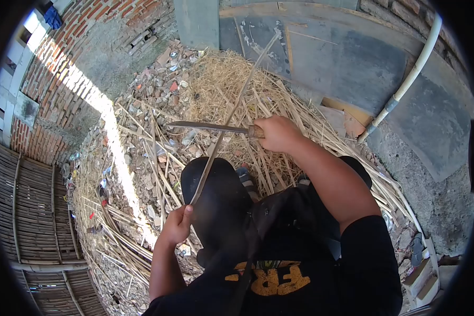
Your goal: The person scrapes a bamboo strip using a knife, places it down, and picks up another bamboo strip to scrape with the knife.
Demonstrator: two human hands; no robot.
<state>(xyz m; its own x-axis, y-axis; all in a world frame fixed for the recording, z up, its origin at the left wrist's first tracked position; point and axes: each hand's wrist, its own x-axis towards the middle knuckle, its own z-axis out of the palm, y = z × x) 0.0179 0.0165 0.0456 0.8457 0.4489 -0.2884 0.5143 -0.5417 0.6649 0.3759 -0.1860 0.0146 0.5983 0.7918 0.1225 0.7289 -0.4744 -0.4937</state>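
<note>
My right hand (280, 134) is wrapped round the wooden handle of a long-bladed machete (210, 126), whose blade points left. Closed on the near end of a long thin bamboo strip (237, 100) is my left hand (177, 226), thumb on top. The strip slants up and away to the right, past my knee, toward the grey panels. Blade and strip cross just left of the handle; whether they touch I cannot tell. Below them lie straw-like shavings (216, 79) and loose bamboo strips (279, 174).
Brick rubble (158, 100) and more strips (121, 237) cover the ground. A brick wall (89, 58) rises at the back left, a slatted bamboo panel (29, 205) at the left. Grey boards (347, 58) and a leaning pale pole (405, 79) stand at the right.
</note>
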